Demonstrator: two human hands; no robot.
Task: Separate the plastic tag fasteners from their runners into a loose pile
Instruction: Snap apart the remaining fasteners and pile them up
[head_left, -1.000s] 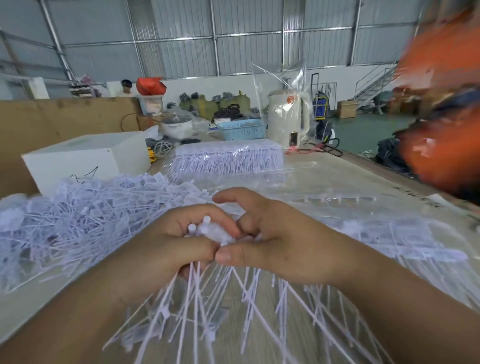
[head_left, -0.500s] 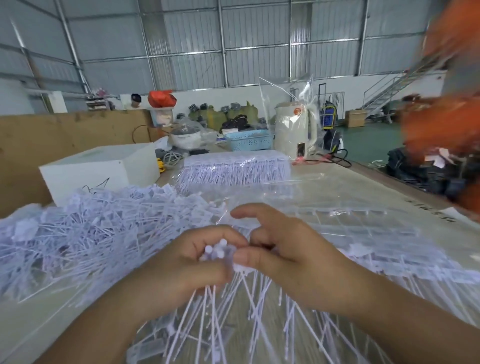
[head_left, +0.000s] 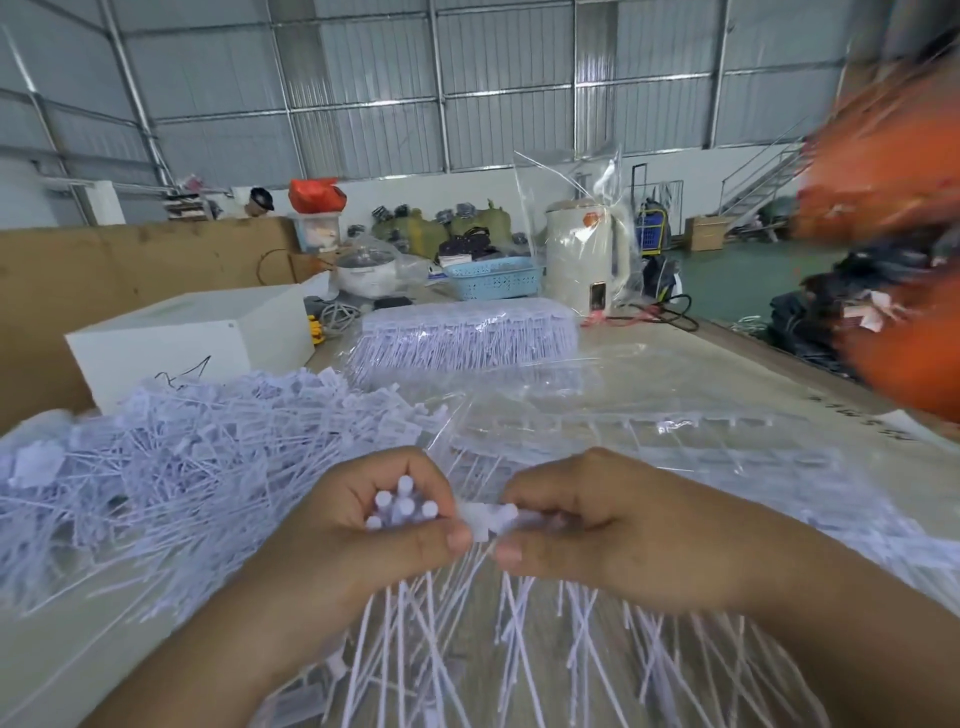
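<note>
My left hand (head_left: 363, 525) grips a small bundle of white plastic tag fasteners (head_left: 400, 506), their round heads poking up between the fingers and their thin stems hanging down. My right hand (head_left: 613, 525) pinches a white runner strip (head_left: 491, 517) between thumb and fingers, with more fastener stems hanging below it. The two hands sit close together over the table. A big loose pile of separated fasteners (head_left: 182, 457) spreads to the left. A neat stack of unseparated fasteners (head_left: 467, 338) lies in clear wrap farther back.
Clear plastic bags with fastener strips (head_left: 675, 441) cover the wooden table (head_left: 753, 374) on the right. A white box (head_left: 192, 338) stands at the back left, a cream kettle (head_left: 587, 260) and a blue basket (head_left: 493, 278) behind. A blurred orange shape (head_left: 893, 208) fills the right edge.
My hands have drawn slightly apart: the left holds its bundle, the right has pulled the runner strip to the right. The view has tilted upward a little.
</note>
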